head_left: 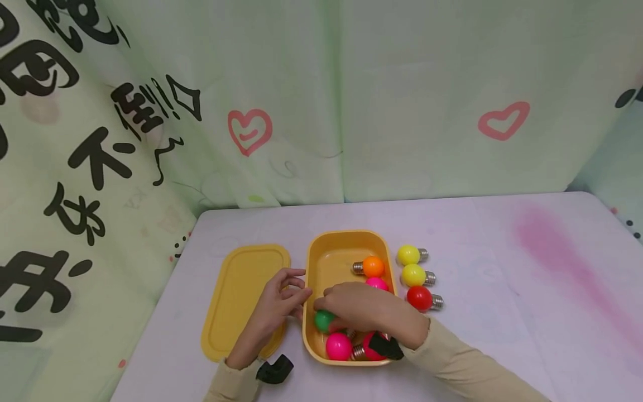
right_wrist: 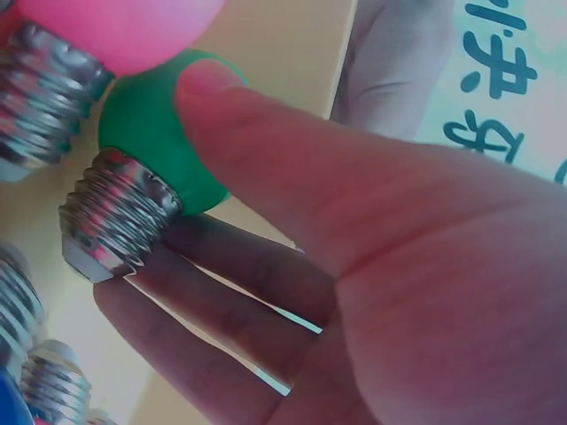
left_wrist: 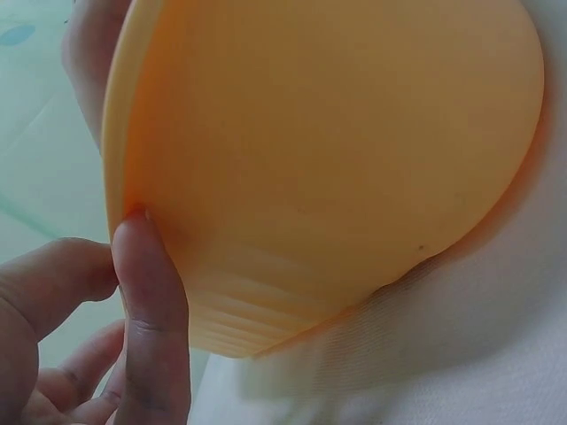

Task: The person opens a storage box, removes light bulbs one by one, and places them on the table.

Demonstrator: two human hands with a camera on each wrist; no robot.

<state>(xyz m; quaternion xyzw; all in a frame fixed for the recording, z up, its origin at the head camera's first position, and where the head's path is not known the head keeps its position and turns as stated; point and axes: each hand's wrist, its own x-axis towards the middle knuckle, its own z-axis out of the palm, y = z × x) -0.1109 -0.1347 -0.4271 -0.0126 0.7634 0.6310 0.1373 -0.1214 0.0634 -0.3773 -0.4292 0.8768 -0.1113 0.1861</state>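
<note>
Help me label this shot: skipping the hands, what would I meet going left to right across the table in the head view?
Yellow lid → yellow tray → three loose bulbs → pink patch.

Head camera looks down; nearer wrist views share the container.

Our beige sleeves, amber-yellow tray, yellow lid, green bulb, pink bulbs, orange bulb, yellow bulbs, red bulb, red hearts on our pale-green curtain

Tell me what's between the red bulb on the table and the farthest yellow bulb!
Another yellow bulb lies between them on the table; the head view shows it.
</note>
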